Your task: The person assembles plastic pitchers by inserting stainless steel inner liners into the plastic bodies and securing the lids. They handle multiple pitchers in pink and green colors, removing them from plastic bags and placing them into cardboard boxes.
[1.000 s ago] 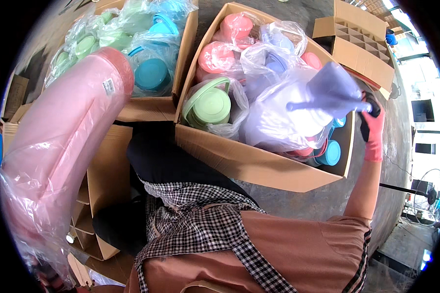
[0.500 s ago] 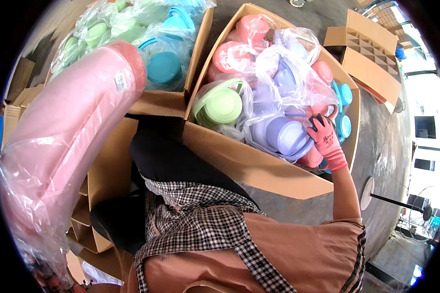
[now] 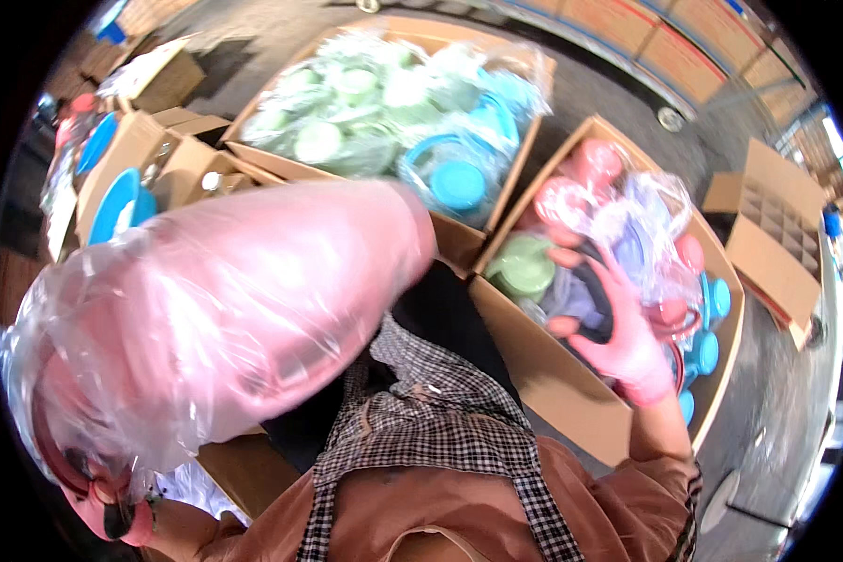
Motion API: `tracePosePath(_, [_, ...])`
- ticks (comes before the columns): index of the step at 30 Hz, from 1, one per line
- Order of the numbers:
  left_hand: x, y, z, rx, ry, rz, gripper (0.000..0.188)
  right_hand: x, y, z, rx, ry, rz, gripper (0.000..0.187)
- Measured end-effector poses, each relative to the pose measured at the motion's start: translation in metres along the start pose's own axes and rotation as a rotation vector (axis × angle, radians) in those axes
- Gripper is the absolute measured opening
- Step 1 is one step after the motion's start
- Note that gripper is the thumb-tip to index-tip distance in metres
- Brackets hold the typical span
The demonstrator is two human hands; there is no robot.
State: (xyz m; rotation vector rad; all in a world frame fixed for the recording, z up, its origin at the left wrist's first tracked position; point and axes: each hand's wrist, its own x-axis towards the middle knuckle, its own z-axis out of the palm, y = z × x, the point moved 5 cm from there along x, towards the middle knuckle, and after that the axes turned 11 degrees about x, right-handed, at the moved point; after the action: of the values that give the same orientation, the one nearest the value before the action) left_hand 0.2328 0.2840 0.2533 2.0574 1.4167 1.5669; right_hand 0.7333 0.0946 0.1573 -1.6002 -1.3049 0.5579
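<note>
A long, rounded pink container (image 3: 253, 290) in a clear plastic bag stretches across my left side, over my lap. My left hand (image 3: 112, 513), in a pink glove, is closed at its lower-left end, near a dark pink handle-like loop; the bag partly hides the fingers. My right hand (image 3: 623, 323), in a pink and black glove with bare fingertips, is spread open and holds nothing. It is above a carton (image 3: 571, 384) of plastic vessels. Nearest its fingers are a green lidded vessel (image 3: 523, 267) and bagged purple ones (image 3: 630, 245).
Another carton (image 3: 459, 242) at the back holds bagged green and blue vessels. At right stands an open carton with dividers (image 3: 779, 220). Blue basins (image 3: 126, 201) and opened cartons are at far left. A wheeled trolley (image 3: 670, 117) with boxes is behind.
My right hand has left the purple vessel, risen and spread its fingers. The pink container has swung lower and to the right. The view has turned left, bringing my left hand into sight.
</note>
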Motion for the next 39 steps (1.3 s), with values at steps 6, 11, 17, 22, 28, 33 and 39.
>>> tracePosePath(6, [-0.017, 0.05, -0.077, -0.015, -0.076, -0.314, 0.073, 0.115, -0.102, 0.18, 0.684, -0.54, -0.437, 0.051])
tracePosePath(11, [-0.041, 0.078, -0.021, -0.243, -0.496, -0.563, 0.038, 0.071, -0.04, 0.344, 1.354, -0.987, 0.654, 0.018])
tracePosePath(17, [-0.061, 0.062, -0.042, 0.194, -0.36, -0.272, 0.03, 0.038, 0.073, 0.407, 0.914, -0.752, 0.302, 0.034])
tracePosePath(22, [-0.118, -0.014, -0.085, 0.045, -0.149, -0.18, 0.061, 0.038, 0.049, 0.401, 0.994, -1.056, 0.656, 0.041])
tracePosePath(28, [-0.169, -0.122, 0.008, -0.655, 0.081, -0.547, 0.07, 0.051, 0.025, 0.369, 0.982, -0.774, 0.577, 0.045])
tracePosePath(33, [-0.279, -0.149, 0.139, 0.219, -0.682, -0.186, 0.046, 0.078, -0.026, 0.327, 1.228, -0.597, 0.398, 0.048])
tracePosePath(39, [-0.267, -0.161, 0.118, -0.027, -0.259, -0.401, 0.034, 0.032, -0.017, 0.302, 0.88, -0.893, 0.138, 0.053])
